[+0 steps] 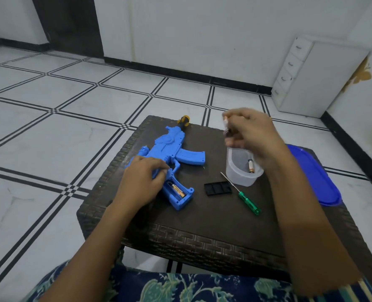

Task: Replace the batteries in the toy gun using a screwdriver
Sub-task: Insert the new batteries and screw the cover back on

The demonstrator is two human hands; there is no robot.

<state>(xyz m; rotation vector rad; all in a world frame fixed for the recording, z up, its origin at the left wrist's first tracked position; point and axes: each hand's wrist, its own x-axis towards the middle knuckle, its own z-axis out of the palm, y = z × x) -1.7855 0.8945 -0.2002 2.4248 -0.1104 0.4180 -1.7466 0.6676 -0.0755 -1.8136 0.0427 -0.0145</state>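
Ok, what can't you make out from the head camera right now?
Head view only:
- What, if anything, the right hand holds: motion blur smears it.
- Far side of the clear tub: the right wrist covers it; one battery shows.
- Upper end of the toy gun's battery bay: the left hand covers it.
- Cover screws: too small to find.

Bare worktop (202,216) strip along lower centre is free to pass. Centre tight: black cover (217,188), screwdriver (241,195) and clear tub (235,173) sit close together. Toy gun (169,153) blocks left, blue lid (316,182) right edge.
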